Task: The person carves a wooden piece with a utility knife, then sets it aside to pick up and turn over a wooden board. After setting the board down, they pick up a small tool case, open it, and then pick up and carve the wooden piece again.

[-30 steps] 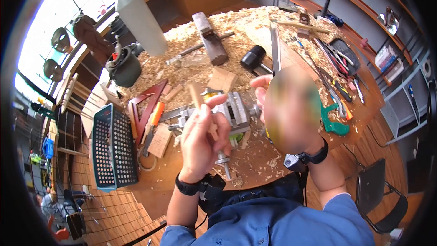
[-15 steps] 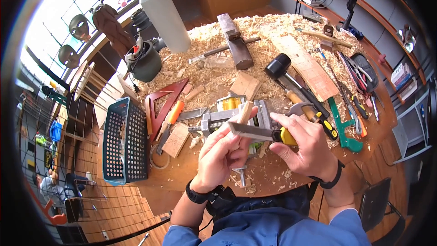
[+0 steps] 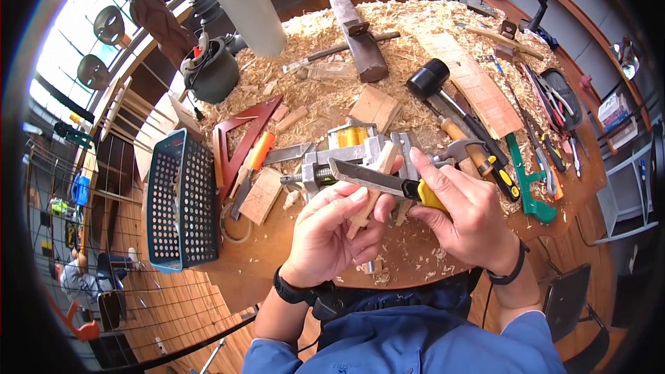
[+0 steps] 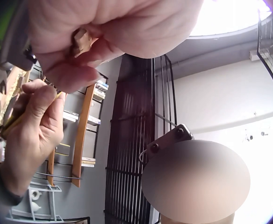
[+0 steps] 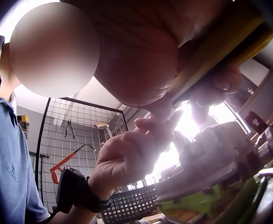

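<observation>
In the head view the left hand (image 3: 332, 235) grips a small, slim piece of wood (image 3: 372, 202) that slants up from its fingers. The right hand (image 3: 471, 218) holds a chisel by its yellow and black handle (image 3: 431, 195), index finger stretched along it. The chisel's flat blade (image 3: 367, 177) points left and lies across the wood, above the left fingers. In the left wrist view the wood's end (image 4: 82, 41) shows between the left fingers. The right wrist view shows the yellow handle (image 5: 216, 51) in the right hand.
Behind the hands stands a metal vise (image 3: 346, 156). A perforated basket (image 3: 181, 201), a red triangle square (image 3: 242, 140) and an orange-handled tool (image 3: 260, 150) lie to the left. A black mallet (image 3: 428, 79), a hammer (image 3: 465, 149) and a green saw handle (image 3: 537, 208) are to the right, among wood shavings.
The right hand has come from beside the left hand, blurred and upright, to bring the chisel blade down across the wood. Since the middle frame, both hands have shifted only slightly.
</observation>
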Demonstrator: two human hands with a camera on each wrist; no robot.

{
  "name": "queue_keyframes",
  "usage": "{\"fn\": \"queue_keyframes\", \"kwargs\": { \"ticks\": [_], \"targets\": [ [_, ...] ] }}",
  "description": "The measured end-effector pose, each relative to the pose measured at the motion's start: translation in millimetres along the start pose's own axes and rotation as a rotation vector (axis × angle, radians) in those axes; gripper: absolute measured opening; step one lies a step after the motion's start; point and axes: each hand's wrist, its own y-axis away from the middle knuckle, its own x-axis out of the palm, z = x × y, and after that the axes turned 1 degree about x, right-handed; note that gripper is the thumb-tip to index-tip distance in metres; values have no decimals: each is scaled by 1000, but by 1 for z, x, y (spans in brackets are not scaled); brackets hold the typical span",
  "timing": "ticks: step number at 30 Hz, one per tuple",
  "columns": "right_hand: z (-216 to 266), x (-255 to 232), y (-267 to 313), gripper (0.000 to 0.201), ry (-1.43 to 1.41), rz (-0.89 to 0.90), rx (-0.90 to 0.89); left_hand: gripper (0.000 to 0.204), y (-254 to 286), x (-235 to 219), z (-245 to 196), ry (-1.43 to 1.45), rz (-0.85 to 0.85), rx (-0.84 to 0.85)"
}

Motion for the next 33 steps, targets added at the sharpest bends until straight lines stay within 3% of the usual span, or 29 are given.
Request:
{"fn": "queue_keyframes", "kwargs": {
  "ticks": [3, 5, 10, 12, 17, 20, 21, 27, 33],
  "targets": [
    [5, -5, -1, 70, 35, 60, 32, 65, 0, -3, 2, -61, -48, 22],
    [1, -1, 0, 69, 64, 13, 0, 63, 1, -8, -5, 27, -17, -55],
    [5, -1, 0, 69, 22, -35, 49, 57, -3, -19, -7, 97, 122, -63],
    [6, -3, -1, 70, 28, -32, 29, 58, -2, -13, -6, 34, 35, -7],
    [5, -4, -3, 67, -7, -22, 19, 69, -4, -1, 0, -43, 21, 30],
    [1, -2, 0, 62, -12, -44, 19, 74, -4, 4, 10, -231, -37, 135],
    [1, -2, 0, 62, -7, -49, 17, 74, -3, 3, 12, -369, -43, 131],
    [7, -6, 1, 68, -20, 23, 36, 65, -5, 2, 17, -494, -77, 140],
    [7, -7, 3, 70, -59, -57, -46, 55, 0, -2, 17, -640, -82, 240]
  ]
}}
